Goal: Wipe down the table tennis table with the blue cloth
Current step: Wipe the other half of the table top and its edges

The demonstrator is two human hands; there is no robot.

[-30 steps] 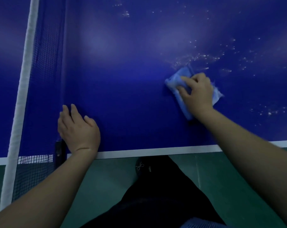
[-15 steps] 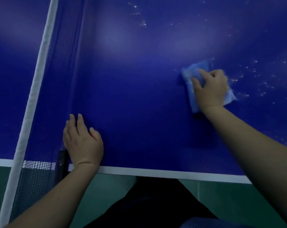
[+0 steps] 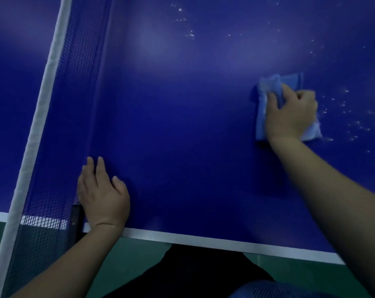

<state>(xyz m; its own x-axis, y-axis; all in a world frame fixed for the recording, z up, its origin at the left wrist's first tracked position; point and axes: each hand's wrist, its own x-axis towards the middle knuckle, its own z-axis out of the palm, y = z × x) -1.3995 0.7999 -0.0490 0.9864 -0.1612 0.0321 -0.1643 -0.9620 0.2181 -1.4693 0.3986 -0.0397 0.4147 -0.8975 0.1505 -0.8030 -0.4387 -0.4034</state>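
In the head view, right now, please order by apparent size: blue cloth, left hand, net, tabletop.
1. Tabletop
2. Net
3. Left hand, though it is nearer the camera
4. Blue cloth, partly hidden under the right hand

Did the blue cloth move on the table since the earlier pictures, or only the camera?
Yes. The blue cloth, under the right hand, went rightward, away from the net. Its gap to the left hand, resting beside the net, has widened.

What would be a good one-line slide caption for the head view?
Right hand presses the blue cloth across the speckled table; left hand rests flat beside the net.
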